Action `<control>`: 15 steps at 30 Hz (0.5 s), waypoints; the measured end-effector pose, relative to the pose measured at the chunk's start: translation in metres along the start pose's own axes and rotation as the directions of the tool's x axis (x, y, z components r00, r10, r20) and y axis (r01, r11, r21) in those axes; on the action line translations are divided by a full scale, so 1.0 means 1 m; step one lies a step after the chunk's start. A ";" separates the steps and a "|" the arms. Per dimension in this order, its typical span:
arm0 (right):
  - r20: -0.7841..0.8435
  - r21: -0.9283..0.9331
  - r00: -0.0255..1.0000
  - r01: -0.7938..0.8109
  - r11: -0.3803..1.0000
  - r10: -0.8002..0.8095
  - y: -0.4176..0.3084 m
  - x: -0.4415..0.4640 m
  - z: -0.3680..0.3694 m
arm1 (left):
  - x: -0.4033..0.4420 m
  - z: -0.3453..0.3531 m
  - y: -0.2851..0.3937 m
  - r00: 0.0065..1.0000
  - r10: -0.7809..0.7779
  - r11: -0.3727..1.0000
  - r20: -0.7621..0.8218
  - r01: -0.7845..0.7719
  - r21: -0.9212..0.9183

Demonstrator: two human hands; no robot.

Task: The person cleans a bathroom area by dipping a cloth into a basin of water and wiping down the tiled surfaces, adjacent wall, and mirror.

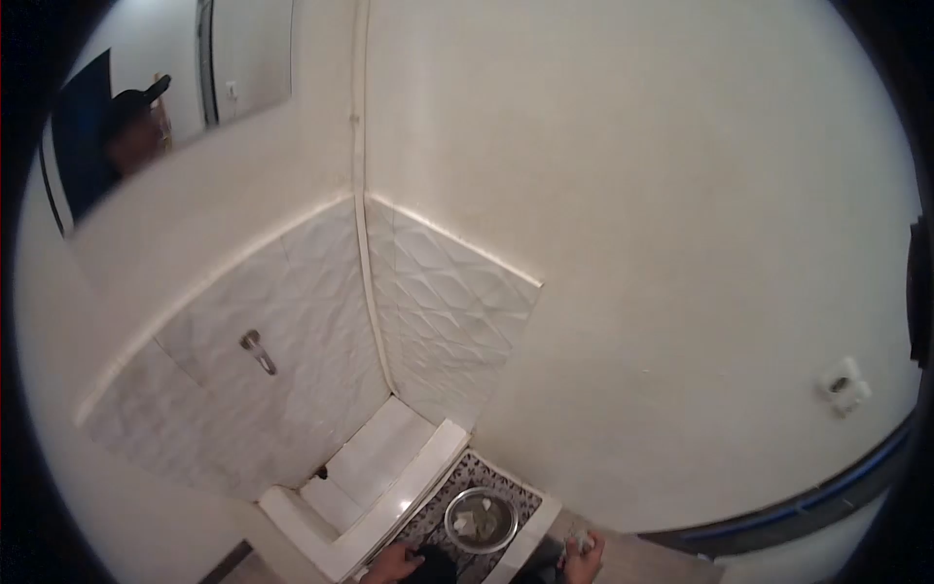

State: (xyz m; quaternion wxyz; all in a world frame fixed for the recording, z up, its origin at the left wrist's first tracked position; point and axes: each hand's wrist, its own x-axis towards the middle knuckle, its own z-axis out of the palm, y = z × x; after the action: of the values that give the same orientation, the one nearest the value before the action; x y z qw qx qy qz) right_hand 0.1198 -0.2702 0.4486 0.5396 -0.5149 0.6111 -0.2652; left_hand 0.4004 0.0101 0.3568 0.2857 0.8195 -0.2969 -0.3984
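1 metal bowl (449,523) w/ pale scraps (464,527), set betw. hands, prob. for easy reach; R hand (583,565) pinches small greyish bit (582,541); L hand (391,565) grip can't tell.

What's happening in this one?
A person's right hand appears to hold a small pale item. The left hand is lower down; whether it holds anything is unclear. Between and beyond them, a round metal bowl with pale pieces inside sits on a patterned surface, beside a white tiled trough below a wall tap.
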 end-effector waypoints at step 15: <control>-0.235 0.238 0.858 0.507 0.828 -0.457 -0.240 -0.119 0.004 | -0.205 -0.420 0.149 0.036 0.230 0.973 -0.973 0.023 0.231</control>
State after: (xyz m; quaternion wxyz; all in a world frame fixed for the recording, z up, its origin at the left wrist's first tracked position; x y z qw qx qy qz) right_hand 0.1926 -0.2391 0.7046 0.4712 -0.5432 0.4581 -0.5225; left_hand 0.6038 0.1555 0.7791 0.3627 0.8647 -0.1105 0.3296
